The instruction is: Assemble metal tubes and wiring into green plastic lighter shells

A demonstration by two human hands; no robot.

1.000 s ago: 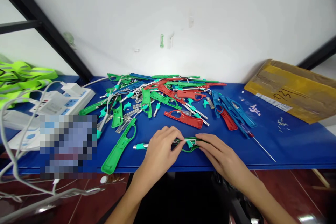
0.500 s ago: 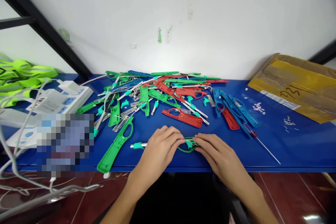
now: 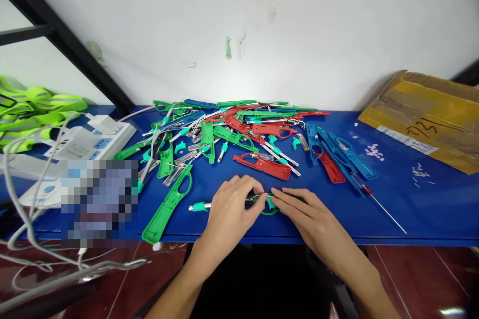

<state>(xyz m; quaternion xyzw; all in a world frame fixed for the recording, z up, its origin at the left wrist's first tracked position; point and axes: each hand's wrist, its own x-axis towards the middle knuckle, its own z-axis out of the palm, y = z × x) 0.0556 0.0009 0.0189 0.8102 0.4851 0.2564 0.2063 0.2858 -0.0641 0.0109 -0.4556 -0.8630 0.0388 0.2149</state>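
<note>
Facing of the green piece: metal tube (image 3: pixel 200 207) emerges past the left hand (image 3: pixel 231 205), tip pointing left; the green loop (image 3: pixel 272 212) shows between the hands, on the near side.
Long axis: I read it as left to right, roughly parallel to the near edge of the table (image 3: pixel 430 219).
Green piece, place: near that edge, in front of the heap of casings and tubes (image 3: pixel 228 134); trigger (image 3: pixel 270 203) visible between the two hands.
Left fingers: thumb and forefinger pinching at the green piece, left of the trigger; I cannot tell which part sits between the tips.
Right fingers: close together, lying over the right end of the green piece from the right hand (image 3: pixel 305 212); the thumb is hidden from me, so grip or rest, I cannot tell.
Red casing half (image 3: pixel 262 165): just behind the hands, loop to the left.
Green casing half (image 3: pixel 167 204): left of the tube, slanting, loop end away from me.
Screwdriver (image 3: pixel 361 184): right of the hands, shaft toward the near right.
</note>
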